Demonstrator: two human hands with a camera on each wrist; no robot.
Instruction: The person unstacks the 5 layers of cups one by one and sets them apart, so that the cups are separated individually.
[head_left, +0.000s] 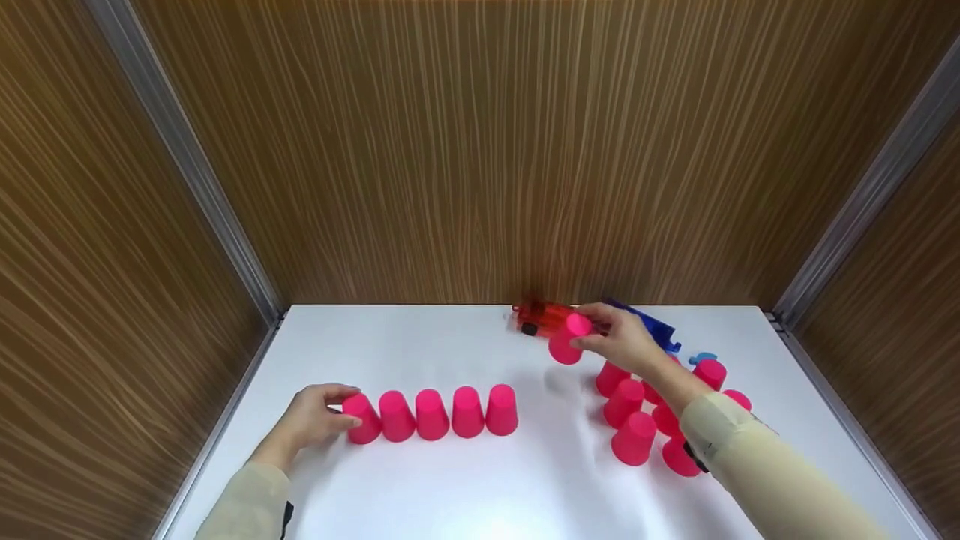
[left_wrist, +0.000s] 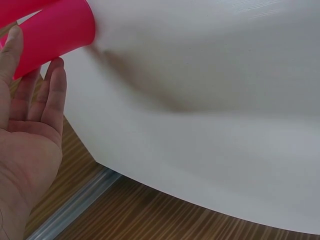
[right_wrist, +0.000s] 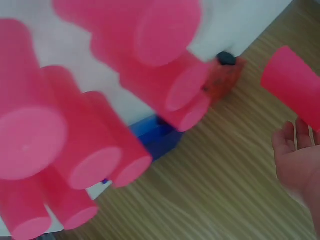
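Five upside-down pink cups make a row on the white table, the rightmost one (head_left: 502, 410) at its right end. At the other end, my left hand (head_left: 319, 416) holds the leftmost pink cup (head_left: 362, 420) between thumb and fingers; the left wrist view has the thumb across the side of this cup (left_wrist: 55, 32). My right hand (head_left: 622, 337) grips another pink cup (head_left: 566, 343), slightly tilted and raised above the table towards the back. Part of that raised cup (right_wrist: 295, 87) shows at the right edge of the right wrist view.
Under my right forearm stands a cluster of several upside-down pink cups (head_left: 634, 439). Behind it lie a blue plastic piece (head_left: 656, 330), a small light-blue piece (head_left: 703, 358) and a red toy-like object (head_left: 541, 319). Wood-patterned panels (head_left: 480, 150) wall in the white table (head_left: 420, 487).
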